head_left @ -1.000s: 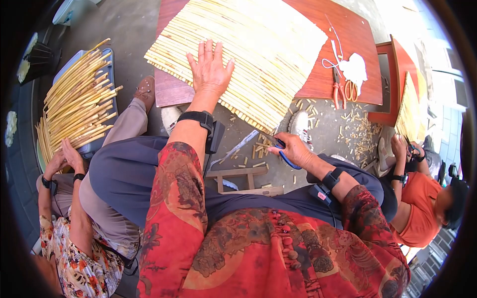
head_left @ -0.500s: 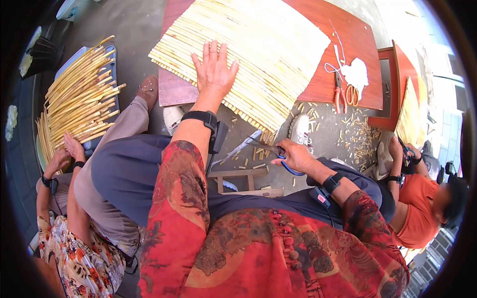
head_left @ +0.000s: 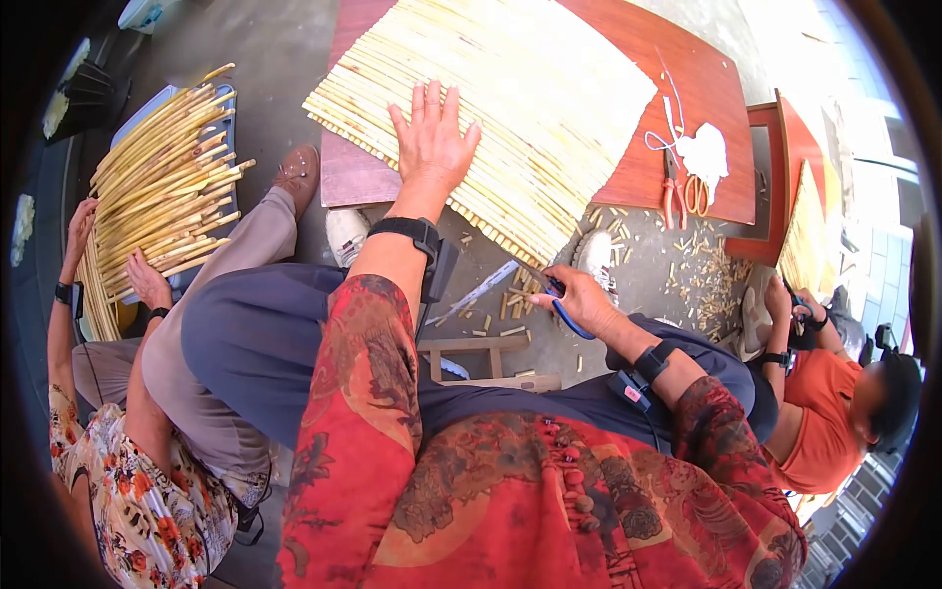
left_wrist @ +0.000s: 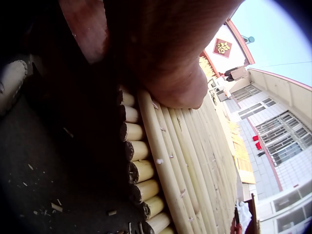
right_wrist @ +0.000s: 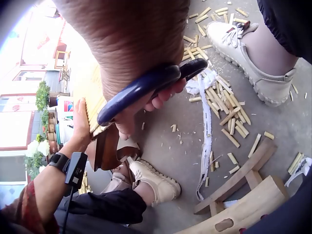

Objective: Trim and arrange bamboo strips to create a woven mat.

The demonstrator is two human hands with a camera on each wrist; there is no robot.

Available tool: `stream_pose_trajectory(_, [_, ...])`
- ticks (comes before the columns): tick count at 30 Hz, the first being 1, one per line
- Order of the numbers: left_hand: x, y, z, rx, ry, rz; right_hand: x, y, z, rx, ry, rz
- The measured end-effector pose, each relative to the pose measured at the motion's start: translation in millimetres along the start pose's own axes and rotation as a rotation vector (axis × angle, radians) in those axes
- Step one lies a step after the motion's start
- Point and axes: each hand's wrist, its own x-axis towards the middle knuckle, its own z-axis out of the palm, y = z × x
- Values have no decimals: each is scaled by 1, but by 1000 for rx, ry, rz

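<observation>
A mat of pale yellow stalks [head_left: 510,128] lies on the red-brown table [head_left: 628,187]. The left hand [head_left: 433,147] rests flat on it near its front edge, fingers spread; in the left wrist view that hand [left_wrist: 170,73] lies over the stalks [left_wrist: 170,161], beside a row of cut ends. The right hand [head_left: 586,300] grips blue-handled scissors [head_left: 569,319] at the mat's near corner, where the blades meet the edge. In the right wrist view, the blue handle [right_wrist: 141,92] crosses the right hand [right_wrist: 131,53], its fingers curled round it; the blades are hidden there.
Red-handled pliers [head_left: 673,201], brown-handled scissors [head_left: 697,194] and white string [head_left: 702,152] lie on the table. Cut pieces [head_left: 711,270] litter the floor. A wooden frame [head_left: 496,358] stands below. At left, a person's hands [head_left: 147,280] touch stalks on a tray [head_left: 231,128]; another person [head_left: 824,412] sits right.
The scissors, apart from the mat's corner with blades spread half a second ago, are back at its edge. The left hand stays on the mat. The neighbour's hand at left has moved up the stalks.
</observation>
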Motion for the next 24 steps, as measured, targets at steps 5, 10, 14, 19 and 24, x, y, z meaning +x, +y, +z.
stream_pose_trajectory(5, [0,-1,4,-10,19,5,3,1,4,78,-20,-1])
stream_pose_trajectory(10, [0,0,-1,-4,0,3,6,-4,2,112,-45,-24])
stream_pose_trajectory(14, [2,0,-2,-18,-12,-7,-3,14,8,238,-260,30])
stream_pose_trajectory(19, [0,1,0,-8,-4,-7,3,8,7,519,-385,185])
stream_pose_trajectory(24, [0,0,1,-45,44,8,9,4,4,585,-397,228])
